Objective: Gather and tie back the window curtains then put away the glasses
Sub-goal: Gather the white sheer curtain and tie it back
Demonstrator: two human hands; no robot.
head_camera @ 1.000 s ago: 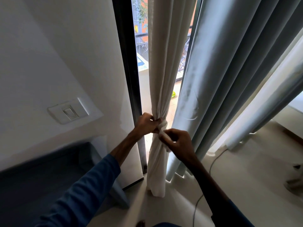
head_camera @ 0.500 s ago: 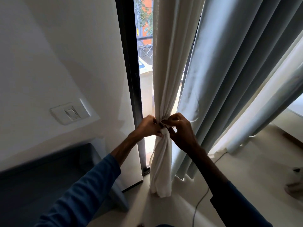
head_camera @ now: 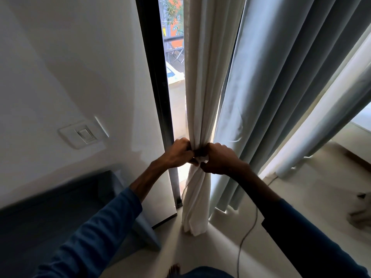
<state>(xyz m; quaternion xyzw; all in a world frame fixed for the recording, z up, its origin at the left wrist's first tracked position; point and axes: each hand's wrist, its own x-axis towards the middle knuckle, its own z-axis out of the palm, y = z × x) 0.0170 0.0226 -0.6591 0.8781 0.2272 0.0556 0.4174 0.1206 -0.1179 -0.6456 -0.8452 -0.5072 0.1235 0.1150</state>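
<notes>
While both hands met at the cinch, the left hand [head_camera: 178, 152] was curled round the white curtain [head_camera: 200, 77] from its window side, fingers wrapped into the gathered cloth. The right hand [head_camera: 220, 159] closed in from the other side, knuckles up, thumb and fingers pinching a small white tie [head_camera: 201, 158] that showed between the two hands. Could not tell whether that piece was a separate strip or the curtain's own cloth, nor whether a knot was formed; the fingers hid it.

White curtain: bunched to a narrow neck at the hands, straight above them, flaring loose below them to the floor.

Just right of the right hand hung the grey curtain [head_camera: 281, 87], ungathered, in broad folds. Just left of the left hand stood the dark frame [head_camera: 156, 87], with daylight in the gap. Further left, a switch [head_camera: 84, 134] on the wall. Below the right forearm a thin cable [head_camera: 247, 235] ran over the floor. Glasses: not in view.

Judgement: the step in hand was tying the white curtain, early in the task. To do it well:
- Hold the neck tight with the left hand while the right draws the tie snug.
- Pull level, not downward, so the cinch does not slide.
- Check that no fold escapes above.

Risk: slack on release would loosen the bundle. Grey curtain and glasses appeared not yet dealt with.
</notes>
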